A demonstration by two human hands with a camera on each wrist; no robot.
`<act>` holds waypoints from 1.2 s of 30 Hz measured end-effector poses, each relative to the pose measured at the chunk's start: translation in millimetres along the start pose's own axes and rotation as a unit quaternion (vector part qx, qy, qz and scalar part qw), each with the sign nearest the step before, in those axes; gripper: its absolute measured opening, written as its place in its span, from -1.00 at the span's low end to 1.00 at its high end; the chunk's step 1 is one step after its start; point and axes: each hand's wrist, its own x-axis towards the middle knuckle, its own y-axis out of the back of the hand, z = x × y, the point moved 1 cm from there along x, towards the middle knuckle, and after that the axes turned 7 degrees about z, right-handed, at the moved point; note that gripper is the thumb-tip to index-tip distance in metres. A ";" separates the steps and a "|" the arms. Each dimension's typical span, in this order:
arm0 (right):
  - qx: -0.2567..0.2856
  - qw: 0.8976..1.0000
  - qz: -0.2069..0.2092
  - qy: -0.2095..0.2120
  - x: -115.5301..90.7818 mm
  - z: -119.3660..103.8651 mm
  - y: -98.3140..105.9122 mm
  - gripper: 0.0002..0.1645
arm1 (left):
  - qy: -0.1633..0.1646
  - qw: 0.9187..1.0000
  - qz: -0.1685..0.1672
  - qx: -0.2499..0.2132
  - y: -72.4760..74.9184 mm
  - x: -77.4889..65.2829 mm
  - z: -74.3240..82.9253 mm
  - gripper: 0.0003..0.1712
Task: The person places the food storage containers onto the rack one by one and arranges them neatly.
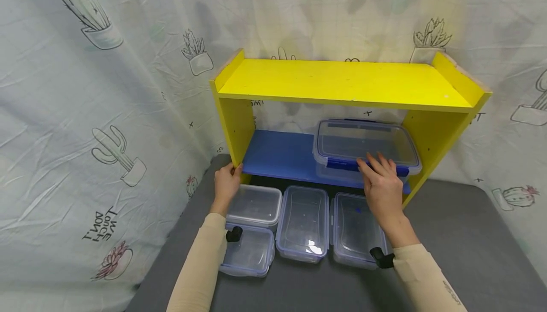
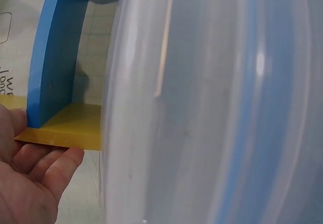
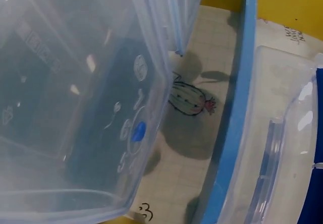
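Note:
My left hand [image 1: 227,184] grips the front edge of the yellow side panel [image 1: 231,131] of a small shelf unit, at its blue lower board [image 1: 279,153]. In the left wrist view, the thumb of the left hand [image 2: 33,178] lies on one side of the yellow panel [image 2: 65,133] and the fingers on the other. A clear food container [image 1: 365,143] with a blue front clip stands on the right half of the blue board. My right hand [image 1: 382,188] rests on its front edge, fingers stretched over the clip and lid. The right wrist view does not show the hand.
Several lidded clear containers sit on the dark grey table [image 1: 466,245] before the shelf: two at left [image 1: 256,205], one in the middle [image 1: 303,222], one at right [image 1: 356,226]. The yellow top board [image 1: 342,81] overhangs the blue one. Cactus-print cloth [image 1: 141,65] hangs behind.

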 end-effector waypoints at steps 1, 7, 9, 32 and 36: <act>-0.001 1.000 0.002 -0.001 0.4 0.7 -1.0 -0.74 | 0.001 1.000 -0.001 -0.001 -0.4 -0.1 -0.1 -0.67; -0.004 1.000 0.010 -0.005 3.4 4.4 -5.7 -0.77 | 0.005 1.000 0.000 -0.003 -1.1 -0.1 1.6 -0.67; -0.006 1.000 0.012 -0.008 4.1 5.3 -6.5 -0.78 | 0.005 1.000 0.001 -0.004 -1.6 -0.1 1.9 -0.67; 0.074 0.982 0.174 -0.010 -16.2 17.1 15.1 -0.73 | -0.005 1.000 0.002 -0.012 -2.1 -0.6 -0.8 -0.64; 0.066 0.983 0.168 -0.030 -23.6 22.8 20.6 -0.74 | -0.002 1.000 0.003 -0.014 -2.8 -0.4 -0.2 -0.64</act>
